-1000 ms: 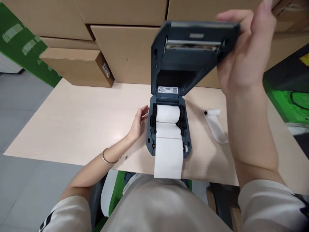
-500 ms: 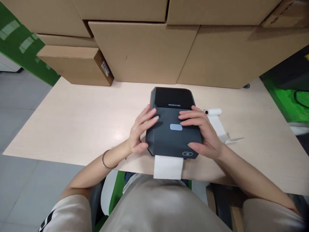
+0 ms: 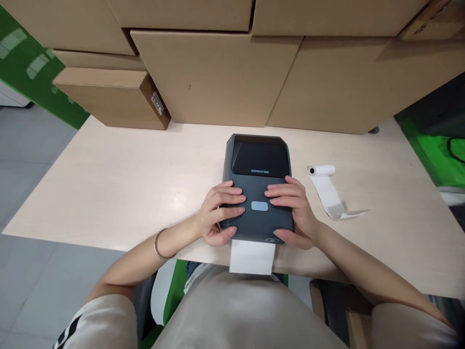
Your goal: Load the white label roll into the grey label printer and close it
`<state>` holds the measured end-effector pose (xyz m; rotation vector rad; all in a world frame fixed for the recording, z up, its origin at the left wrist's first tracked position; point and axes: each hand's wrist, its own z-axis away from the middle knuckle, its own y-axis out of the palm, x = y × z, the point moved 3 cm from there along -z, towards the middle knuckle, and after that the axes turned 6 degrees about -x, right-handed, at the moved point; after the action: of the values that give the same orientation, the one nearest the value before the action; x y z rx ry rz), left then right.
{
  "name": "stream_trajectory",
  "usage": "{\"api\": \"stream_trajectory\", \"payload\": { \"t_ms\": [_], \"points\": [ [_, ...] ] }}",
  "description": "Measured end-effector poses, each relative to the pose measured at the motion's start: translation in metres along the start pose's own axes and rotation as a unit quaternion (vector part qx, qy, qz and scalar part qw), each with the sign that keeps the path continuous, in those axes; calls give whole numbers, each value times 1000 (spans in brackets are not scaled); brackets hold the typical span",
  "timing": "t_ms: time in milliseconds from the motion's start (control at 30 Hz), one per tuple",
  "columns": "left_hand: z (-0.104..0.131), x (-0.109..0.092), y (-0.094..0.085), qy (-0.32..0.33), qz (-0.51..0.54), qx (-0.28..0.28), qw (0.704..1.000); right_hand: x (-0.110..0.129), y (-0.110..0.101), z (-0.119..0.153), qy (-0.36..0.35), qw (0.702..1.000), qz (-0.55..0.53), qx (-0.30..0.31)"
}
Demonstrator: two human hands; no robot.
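A dark grey label printer (image 3: 240, 189) with NIIMBOT lettering stands near the front edge of the table. Its lid has a black window (image 3: 261, 150) and a pale blue button (image 3: 259, 206). A strip of white label paper (image 3: 252, 257) sticks out of its front and hangs over the table edge. My left hand (image 3: 220, 213) lies on the left side of the lid with fingers stretched out, thumb by the front corner. On the right side, my right hand (image 3: 296, 213) rests likewise, its fingers flat beside the button. Neither hand wraps around anything.
To the right on the table (image 3: 127, 184) lies a small white paper roll (image 3: 322, 169), with its strip (image 3: 329, 196) partly unrolled. Large cardboard boxes (image 3: 218, 77) are stacked along the back. A smaller, flatter box (image 3: 101, 99) stands at the back left.
The printer's lid has come down to lie flatter, and its black window shows more fully. Both hands have slid toward me with the lid and drawn closer together.
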<state>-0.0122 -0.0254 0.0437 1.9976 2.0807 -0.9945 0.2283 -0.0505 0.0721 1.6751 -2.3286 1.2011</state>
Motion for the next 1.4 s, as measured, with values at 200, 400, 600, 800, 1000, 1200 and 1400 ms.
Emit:
{"api": "stream_trajectory", "payload": {
  "t_ms": [200,400,600,800,1000,1200,1400],
  "points": [
    [11,11,5,-52,5,103,993,1,0,1,-18,1000,0,1],
    [14,13,4,1,-5,101,995,0,0,2,-36,999,18,11],
    [-3,-4,3,175,-98,-33,979,-3,4,6,-60,998,4,-27],
    [-11,-9,4,176,-86,-50,979,-2,6,5,-45,998,4,-41],
    [-17,-10,2,187,-95,-15,978,4,3,1,-84,994,65,-15],
    [-18,-11,4,176,-120,8,977,8,1,-1,-91,990,104,1],
    [-19,-16,3,248,-188,37,950,8,1,0,-102,989,107,5]
  ]
}}
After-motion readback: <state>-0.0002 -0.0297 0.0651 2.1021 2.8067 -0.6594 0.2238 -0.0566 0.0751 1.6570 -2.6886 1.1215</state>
